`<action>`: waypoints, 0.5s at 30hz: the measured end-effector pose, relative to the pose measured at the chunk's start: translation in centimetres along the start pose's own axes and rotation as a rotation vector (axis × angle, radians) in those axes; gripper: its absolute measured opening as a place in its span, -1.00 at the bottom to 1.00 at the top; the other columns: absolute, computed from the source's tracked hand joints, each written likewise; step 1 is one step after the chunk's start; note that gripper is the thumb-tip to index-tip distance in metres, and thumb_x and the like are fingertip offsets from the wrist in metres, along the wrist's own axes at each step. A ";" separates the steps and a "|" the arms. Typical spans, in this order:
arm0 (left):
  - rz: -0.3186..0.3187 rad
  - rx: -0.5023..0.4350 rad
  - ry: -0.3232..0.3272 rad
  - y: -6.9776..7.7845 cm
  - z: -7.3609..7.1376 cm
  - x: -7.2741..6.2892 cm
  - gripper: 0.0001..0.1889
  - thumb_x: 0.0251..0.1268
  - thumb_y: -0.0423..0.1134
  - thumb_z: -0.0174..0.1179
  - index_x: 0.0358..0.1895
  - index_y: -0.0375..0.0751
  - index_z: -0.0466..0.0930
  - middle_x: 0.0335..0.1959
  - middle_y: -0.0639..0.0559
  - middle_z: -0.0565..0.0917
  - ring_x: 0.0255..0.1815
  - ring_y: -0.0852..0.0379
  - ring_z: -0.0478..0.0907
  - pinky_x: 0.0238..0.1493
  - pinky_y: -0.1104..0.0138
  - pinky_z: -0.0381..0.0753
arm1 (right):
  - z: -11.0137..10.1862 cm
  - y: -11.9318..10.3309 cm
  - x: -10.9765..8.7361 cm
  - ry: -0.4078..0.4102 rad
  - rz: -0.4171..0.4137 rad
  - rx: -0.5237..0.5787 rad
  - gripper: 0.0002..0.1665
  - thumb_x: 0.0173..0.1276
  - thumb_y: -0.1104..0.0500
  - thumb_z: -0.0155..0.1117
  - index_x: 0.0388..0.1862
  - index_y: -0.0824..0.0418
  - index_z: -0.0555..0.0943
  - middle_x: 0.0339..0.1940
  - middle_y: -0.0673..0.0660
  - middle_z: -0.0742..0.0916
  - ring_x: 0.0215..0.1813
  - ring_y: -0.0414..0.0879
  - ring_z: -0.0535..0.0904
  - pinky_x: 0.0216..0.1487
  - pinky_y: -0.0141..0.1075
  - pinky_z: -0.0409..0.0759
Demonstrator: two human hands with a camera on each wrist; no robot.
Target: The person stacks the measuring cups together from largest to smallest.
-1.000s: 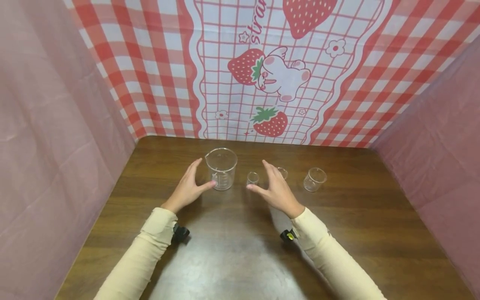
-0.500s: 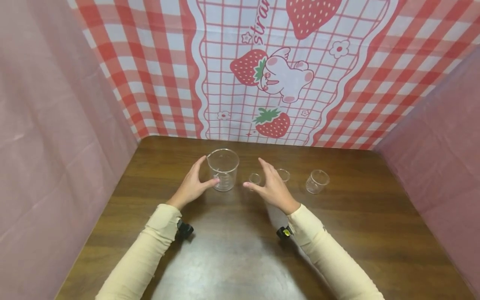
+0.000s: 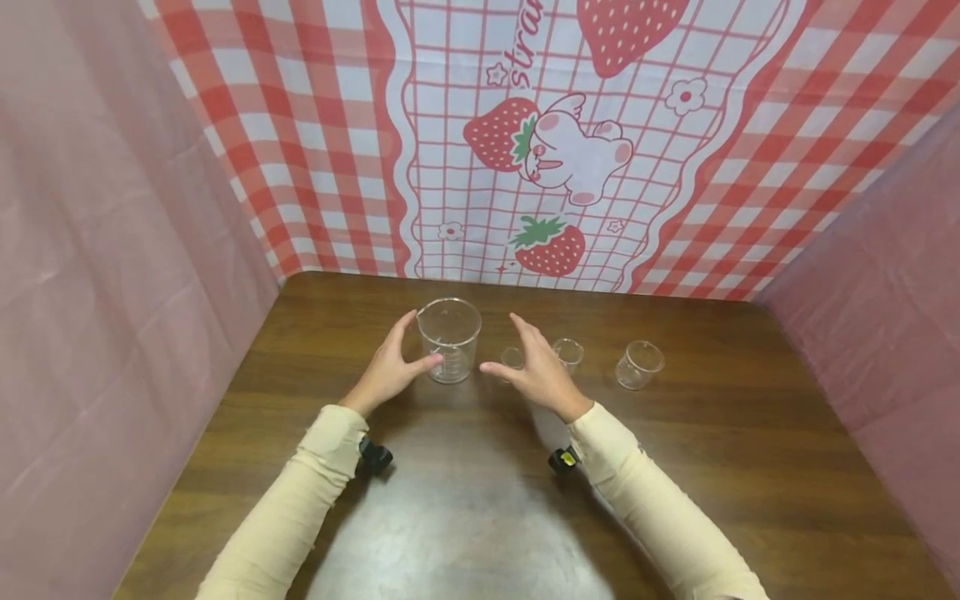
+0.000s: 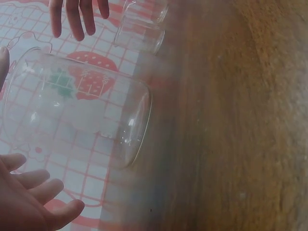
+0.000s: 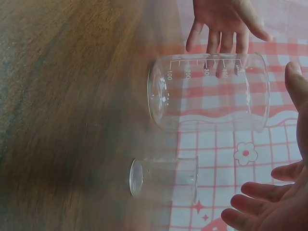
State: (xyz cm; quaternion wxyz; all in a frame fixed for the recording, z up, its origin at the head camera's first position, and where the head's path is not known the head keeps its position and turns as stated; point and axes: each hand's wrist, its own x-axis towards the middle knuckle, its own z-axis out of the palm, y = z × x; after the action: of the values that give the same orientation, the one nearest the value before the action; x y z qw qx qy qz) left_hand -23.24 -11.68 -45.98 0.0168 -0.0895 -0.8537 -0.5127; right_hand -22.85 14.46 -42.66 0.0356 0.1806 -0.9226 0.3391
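Observation:
A large clear glass beaker [image 3: 450, 342] with white graduation marks stands upright on the table. My left hand [image 3: 390, 367] is at its left side, fingers straight and thumb spread, the thumb overlapping the glass in the head view. In the right wrist view, white numbers show on the large beaker [image 5: 209, 94] between the two hands. To its right my right hand [image 3: 542, 371] hovers with fingers extended and thumb apart, holding nothing. That hand partly covers a small glass beaker [image 3: 513, 358]. Another small beaker [image 3: 568, 354] stands just behind the right hand.
Farther right stands one more small beaker [image 3: 640, 365]. The brown wooden table [image 3: 480, 517] ends at a red-checked strawberry cloth [image 3: 330, 167] at the back. Pink curtains [image 3: 112, 250] hang at both sides.
My right hand has moved left toward the large beaker. The left hand has come slightly nearer to it. The head view has shifted a little; the beakers stay in place.

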 end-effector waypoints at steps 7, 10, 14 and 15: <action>-0.025 -0.062 -0.011 0.0 0.3 0.6 0.01 0.15 -0.04 0.39 0.55 -0.18 -0.08 0.52 -0.33 0.15 0.55 -0.22 0.09 0.54 -0.14 0.10 | 0.5 -0.4 0.8 -0.021 -0.018 0.035 0.21 0.13 -0.18 0.47 0.54 0.31 0.06 0.49 0.39 0.30 0.49 0.26 0.26 0.49 0.13 0.28; -0.028 -0.087 -0.016 0.0 0.4 0.9 0.01 0.15 -0.08 0.39 0.55 -0.19 -0.09 0.52 -0.34 0.13 0.55 -0.22 0.07 0.53 -0.13 0.14 | 0.8 -0.4 1.1 -0.021 -0.032 0.038 0.22 0.11 -0.17 0.47 0.54 0.32 0.06 0.49 0.39 0.31 0.48 0.26 0.27 0.49 0.12 0.29; -0.023 -0.110 -0.020 0.0 0.5 1.1 0.00 0.17 -0.12 0.38 0.55 -0.22 -0.10 0.53 -0.33 0.12 0.55 -0.23 0.08 0.51 -0.13 0.19 | 1.2 -0.2 1.5 -0.018 -0.040 0.043 0.22 0.10 -0.18 0.48 0.54 0.30 0.07 0.45 0.40 0.35 0.44 0.27 0.32 0.45 0.13 0.34; -0.021 -0.114 -0.021 0.0 0.5 1.1 0.00 0.17 -0.13 0.38 0.55 -0.23 -0.11 0.53 -0.32 0.11 0.55 -0.23 0.08 0.50 -0.13 0.20 | 1.3 -0.2 1.6 -0.019 -0.042 0.045 0.22 0.10 -0.19 0.48 0.54 0.29 0.06 0.44 0.41 0.37 0.43 0.27 0.34 0.44 0.13 0.36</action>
State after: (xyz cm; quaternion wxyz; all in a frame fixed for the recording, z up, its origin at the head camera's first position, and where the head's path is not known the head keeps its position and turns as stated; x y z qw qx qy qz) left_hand -24.32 -11.11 -46.09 -0.0024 -0.0867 -0.8242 -0.5596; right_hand -24.19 13.00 -43.24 0.0297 0.2038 -0.9110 0.3573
